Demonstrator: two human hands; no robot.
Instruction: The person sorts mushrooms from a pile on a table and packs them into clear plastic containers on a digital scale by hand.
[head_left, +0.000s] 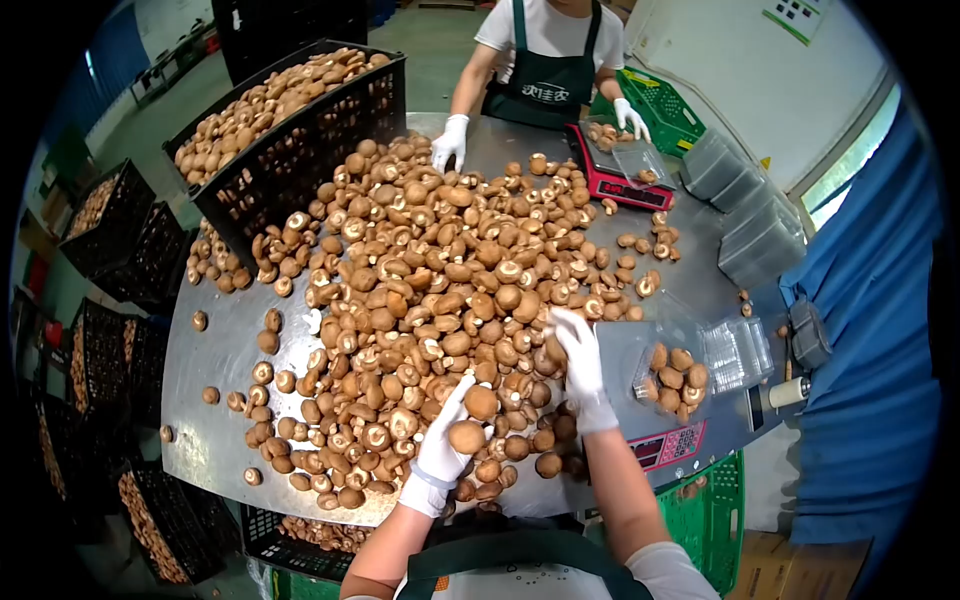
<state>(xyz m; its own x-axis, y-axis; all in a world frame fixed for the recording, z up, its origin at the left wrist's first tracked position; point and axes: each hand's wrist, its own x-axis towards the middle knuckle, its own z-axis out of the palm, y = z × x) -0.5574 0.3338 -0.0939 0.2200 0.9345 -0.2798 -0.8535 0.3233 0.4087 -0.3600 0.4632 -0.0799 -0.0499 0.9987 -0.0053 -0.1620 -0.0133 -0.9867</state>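
Note:
A big heap of brown shiitake mushrooms (430, 270) covers the middle of the steel table. My left hand (440, 452), in a white glove, is at the near side of the heap, cupped around shiitake mushrooms (466, 437), two of which show beside its thumb and fingers. Also gloved, my right hand (582, 368) is at the heap's right edge. Its fingers curl around a mushroom (555, 349), partly hidden by the hand. To the right, an open clear plastic box (670, 383) with several mushrooms stands on a scale (668, 447) with a red keypad panel.
Across the table (215, 440), a co-worker (545, 75) has one gloved hand at the heap and another by a red scale (628, 190). A black crate (300, 140) of mushrooms stands back left. Stacked clear boxes (755, 225) stand right; more crates (110, 220) are left.

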